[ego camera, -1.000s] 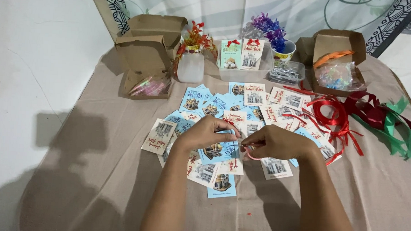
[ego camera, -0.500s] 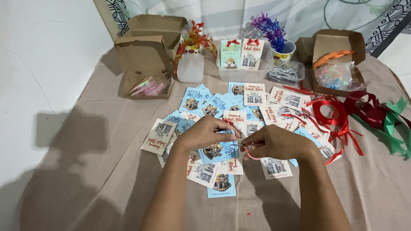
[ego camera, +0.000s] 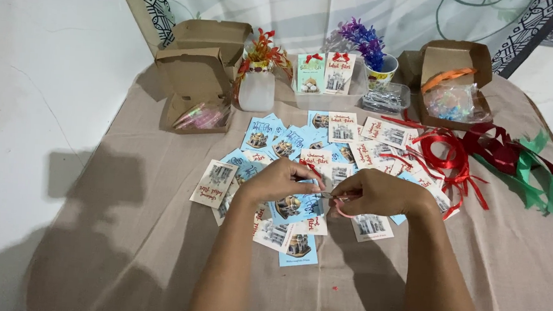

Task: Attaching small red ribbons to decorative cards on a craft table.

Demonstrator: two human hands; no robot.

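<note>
Leftmost, an open cardboard box (ego camera: 195, 75) stands on the beige cloth (ego camera: 127, 242), a packet of pink bits inside it, with a white vase of red flowers (ego camera: 257, 79) just beside it. Nearer me, my left hand (ego camera: 278, 181) curls over the scattered greeting cards (ego camera: 299, 207), its fingers pinched around a bit of red ribbon (ego camera: 312, 169) above a blue card. My right hand (ego camera: 375, 192) meets it at the middle, fingers clenched on a small metal tool (ego camera: 330, 195); what kind I cannot tell. Further right, loose red ribbons (ego camera: 450, 155) lie tangled on the cards, then green ribbons (ego camera: 537, 172) near the cloth's edge.
</note>
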